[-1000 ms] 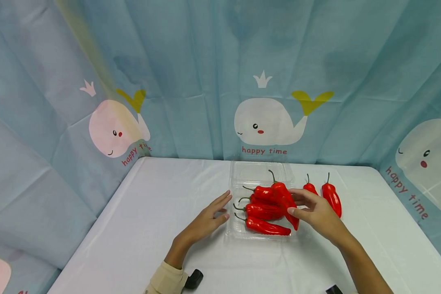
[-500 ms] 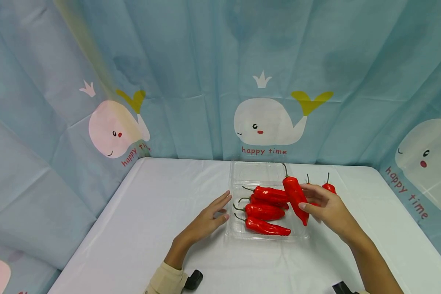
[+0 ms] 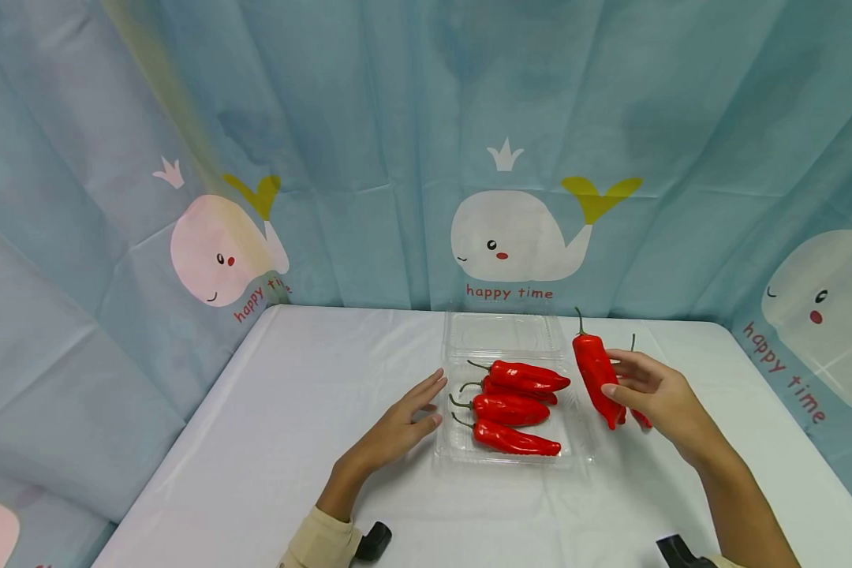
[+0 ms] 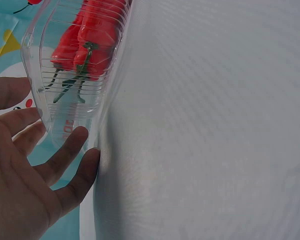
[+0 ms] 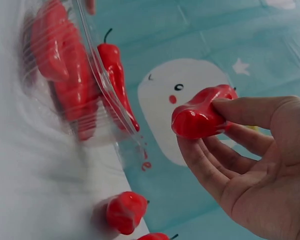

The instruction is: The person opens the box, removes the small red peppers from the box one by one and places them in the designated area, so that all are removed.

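Note:
My right hand (image 3: 663, 398) pinches a long red pepper (image 3: 592, 371) between thumb and fingers, stem pointing up and away, just right of a clear plastic box (image 3: 511, 461). In the right wrist view the held pepper (image 5: 200, 115) shows its blunt tip over the backdrop. Several red peppers (image 3: 510, 410) lie crosswise in the box, stems to the left. My left hand (image 3: 386, 434) stays at the box's left side, fingers extended; the left wrist view shows its fingertips right at the box wall (image 4: 37, 92).
The box's lid (image 3: 504, 335) is folded back toward the curtain (image 3: 369, 237) with whale prints. Right of the box, two more peppers lie on the white tablecloth (image 3: 312, 355), mostly hidden in the head view; one loose pepper (image 5: 125, 212) shows in the right wrist view.
My right hand has carried the pepper rightward from over the box's peppers to beyond the box's right edge. My left hand has stayed in place.

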{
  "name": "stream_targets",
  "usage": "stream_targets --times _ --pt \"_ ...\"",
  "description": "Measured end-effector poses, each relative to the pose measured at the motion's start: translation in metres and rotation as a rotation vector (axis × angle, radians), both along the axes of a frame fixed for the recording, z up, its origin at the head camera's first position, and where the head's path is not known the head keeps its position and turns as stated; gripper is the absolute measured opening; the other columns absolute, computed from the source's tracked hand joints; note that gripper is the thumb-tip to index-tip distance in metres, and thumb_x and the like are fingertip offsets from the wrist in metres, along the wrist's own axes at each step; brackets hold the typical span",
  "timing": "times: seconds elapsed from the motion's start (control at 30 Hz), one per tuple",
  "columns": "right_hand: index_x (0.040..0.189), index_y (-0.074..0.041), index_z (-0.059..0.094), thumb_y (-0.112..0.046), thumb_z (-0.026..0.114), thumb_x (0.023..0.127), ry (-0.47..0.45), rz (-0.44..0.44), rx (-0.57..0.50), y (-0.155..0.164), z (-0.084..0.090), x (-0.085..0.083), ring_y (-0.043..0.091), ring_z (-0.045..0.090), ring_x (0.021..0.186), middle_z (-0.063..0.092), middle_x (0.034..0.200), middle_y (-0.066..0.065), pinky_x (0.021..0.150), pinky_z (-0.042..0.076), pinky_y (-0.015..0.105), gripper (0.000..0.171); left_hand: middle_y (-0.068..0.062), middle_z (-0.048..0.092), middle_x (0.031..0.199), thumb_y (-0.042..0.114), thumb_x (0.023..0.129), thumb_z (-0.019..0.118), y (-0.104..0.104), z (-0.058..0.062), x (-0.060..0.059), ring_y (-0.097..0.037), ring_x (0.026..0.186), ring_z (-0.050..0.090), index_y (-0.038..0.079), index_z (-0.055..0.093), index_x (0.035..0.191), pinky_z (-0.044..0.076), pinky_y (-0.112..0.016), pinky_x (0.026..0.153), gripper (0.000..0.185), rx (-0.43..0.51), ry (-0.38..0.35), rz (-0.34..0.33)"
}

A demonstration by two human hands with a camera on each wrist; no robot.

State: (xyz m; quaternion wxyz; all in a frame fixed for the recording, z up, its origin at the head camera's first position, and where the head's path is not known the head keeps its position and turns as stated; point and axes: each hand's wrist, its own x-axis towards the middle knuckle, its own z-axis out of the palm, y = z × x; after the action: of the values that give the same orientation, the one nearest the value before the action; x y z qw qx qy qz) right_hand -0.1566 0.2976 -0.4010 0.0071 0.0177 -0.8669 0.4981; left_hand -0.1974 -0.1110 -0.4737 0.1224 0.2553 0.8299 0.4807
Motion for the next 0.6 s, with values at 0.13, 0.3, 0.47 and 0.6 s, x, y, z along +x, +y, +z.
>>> stream_targets --times 0.13,0.3,0.47,0.6 --pt "0.16 -0.006 0.044 -0.031 0.07 0.104 0.008 -0.018 0.026 0.008 -0.002 -0.002 0.031 0.065 0.123 0.057 0.147 0.027 0.087 0.063 0.04 0.067 0.004 0.017 0.178 0.022 0.11 0.055 0.0 0.0 0.0 -0.031 0.139 0.057 0.015 0.031 0.169 0.046 -0.06 0.114 0.064 0.003 -0.005 -0.001" --pt "0.161 -0.005 0.041 -0.032 0.069 0.104 -0.004 -0.045 0.028 0.019 -0.006 -0.003 0.05 0.055 0.132 0.053 0.149 0.029 0.087 0.064 0.042 0.069 0.003 0.017 0.178 0.023 0.111 0.055 0.0 -0.002 -0.001 -0.031 0.139 0.057 0.015 0.031 0.169 0.047 -0.059 0.114 0.064 0.001 0.0 -0.003" --pt "0.162 -0.004 0.04 -0.033 0.068 0.105 0.001 -0.075 0.046 0.03 -0.009 -0.004 0.041 0.06 0.126 0.053 0.149 0.029 0.084 0.063 0.034 0.07 0.004 0.017 0.178 0.024 0.111 0.056 0.0 -0.001 -0.001 -0.031 0.139 0.056 0.016 0.031 0.169 0.046 -0.059 0.115 0.064 -0.008 -0.004 -0.002" --pt "0.162 -0.004 0.039 -0.034 0.067 0.105 0.006 -0.086 0.061 0.038 -0.012 -0.005 0.011 0.06 0.114 0.054 0.148 0.029 0.084 0.062 0.029 0.07 0.004 0.018 0.178 0.024 0.11 0.056 0.001 -0.001 -0.001 -0.032 0.139 0.056 0.016 0.031 0.169 0.046 -0.06 0.114 0.064 -0.008 -0.005 -0.002"
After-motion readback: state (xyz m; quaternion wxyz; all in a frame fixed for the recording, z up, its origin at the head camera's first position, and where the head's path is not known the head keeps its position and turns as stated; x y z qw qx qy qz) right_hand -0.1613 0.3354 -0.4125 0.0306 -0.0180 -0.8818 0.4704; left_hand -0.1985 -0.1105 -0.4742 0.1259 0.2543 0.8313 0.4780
